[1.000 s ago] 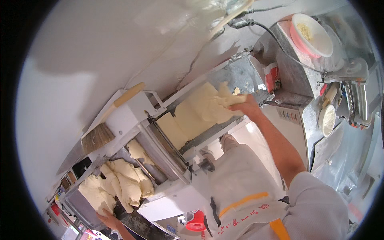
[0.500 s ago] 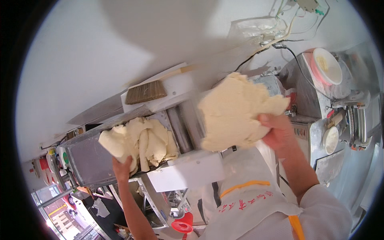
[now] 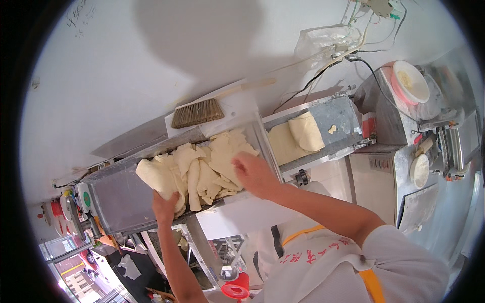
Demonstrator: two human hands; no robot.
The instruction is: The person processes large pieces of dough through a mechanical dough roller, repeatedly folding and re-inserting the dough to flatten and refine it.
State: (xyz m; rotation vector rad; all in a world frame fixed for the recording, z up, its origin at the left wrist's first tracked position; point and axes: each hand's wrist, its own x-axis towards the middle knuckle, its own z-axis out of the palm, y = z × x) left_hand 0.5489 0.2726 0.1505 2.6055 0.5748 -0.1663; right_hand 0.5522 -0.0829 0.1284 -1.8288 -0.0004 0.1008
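A heap of pale, folded dough point(image 3: 202, 177) lies over the middle of a long metal dough machine, hiding most of the rollers. My left hand point(image 3: 165, 206) is closed around the near side of the thick rolled piece at the heap's left end. At the right end, my right hand point(image 3: 256, 177) rests with curled fingers on the near edge of a flat dough sheet point(image 3: 227, 151); its fingertips are partly hidden. Beyond the machine's right frame, another folded length of dough point(image 3: 306, 133) sits on a grey belt point(image 3: 336, 113) beside a small scrap.
A bristle brush point(image 3: 198, 114) lies on a white panel behind the heap, against the wall. Bare metal tray point(image 3: 124, 194) extends left. A black knob point(image 3: 302, 177) sticks out in front. At right stand a white bowl point(image 3: 411, 81) and cables; a red container point(image 3: 235, 287) is below.
My right hand has moved left and laid the raised dough sheet onto the heap's right end, uncovering the belt and its folded dough. My left hand stays on the rolled piece.
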